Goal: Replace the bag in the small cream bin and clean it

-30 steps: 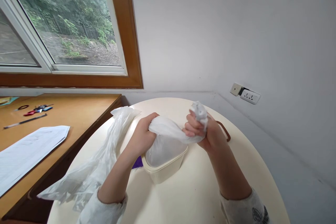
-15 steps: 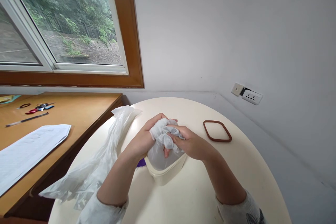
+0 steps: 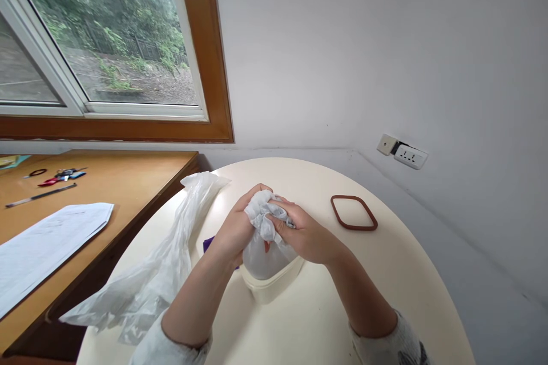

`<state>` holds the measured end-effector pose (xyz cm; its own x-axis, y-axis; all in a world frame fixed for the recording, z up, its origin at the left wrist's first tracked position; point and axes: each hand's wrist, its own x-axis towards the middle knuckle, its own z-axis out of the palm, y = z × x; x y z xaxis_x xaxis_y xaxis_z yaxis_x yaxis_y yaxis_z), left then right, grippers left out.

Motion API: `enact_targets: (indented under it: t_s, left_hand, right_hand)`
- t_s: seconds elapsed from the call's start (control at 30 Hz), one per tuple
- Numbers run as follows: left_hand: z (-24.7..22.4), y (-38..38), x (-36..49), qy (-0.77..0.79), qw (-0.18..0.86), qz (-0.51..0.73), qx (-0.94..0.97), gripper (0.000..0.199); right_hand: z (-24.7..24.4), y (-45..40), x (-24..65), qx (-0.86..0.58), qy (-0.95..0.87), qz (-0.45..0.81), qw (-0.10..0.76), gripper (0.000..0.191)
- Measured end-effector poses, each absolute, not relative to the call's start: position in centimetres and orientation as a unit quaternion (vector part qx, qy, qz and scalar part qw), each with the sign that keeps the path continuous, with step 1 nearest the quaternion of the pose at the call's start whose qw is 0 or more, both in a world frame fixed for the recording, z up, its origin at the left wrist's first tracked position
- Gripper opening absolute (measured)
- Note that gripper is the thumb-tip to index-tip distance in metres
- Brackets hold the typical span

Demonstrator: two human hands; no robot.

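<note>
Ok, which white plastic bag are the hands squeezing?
The crumpled white bag, bunched between the left hand and right hand over the cream plastic tub. The other bag lies loose on the round cream table.

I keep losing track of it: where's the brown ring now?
In the head view, the brown ring lies on the round table, right of the right hand.
</note>
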<state>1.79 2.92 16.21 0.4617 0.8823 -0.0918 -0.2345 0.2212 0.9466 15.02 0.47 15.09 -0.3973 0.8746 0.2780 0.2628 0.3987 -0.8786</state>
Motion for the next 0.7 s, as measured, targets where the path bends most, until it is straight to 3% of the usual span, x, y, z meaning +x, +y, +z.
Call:
enact_targets:
  t_s: [0.5,0.7]
  left_hand:
    - [15.6,2.7,2.4,0.333,0.678,0.461,0.465,0.017]
    - [16.2,2.6,2.0,0.348,0.638,0.463,0.507,0.014]
  right_hand:
    - [15.0,0.2,14.5,-0.419,-0.727,0.364,0.404,0.023]
    - [15.4,0.3,15.6,-0.308,-0.681,0.492,0.446,0.027]
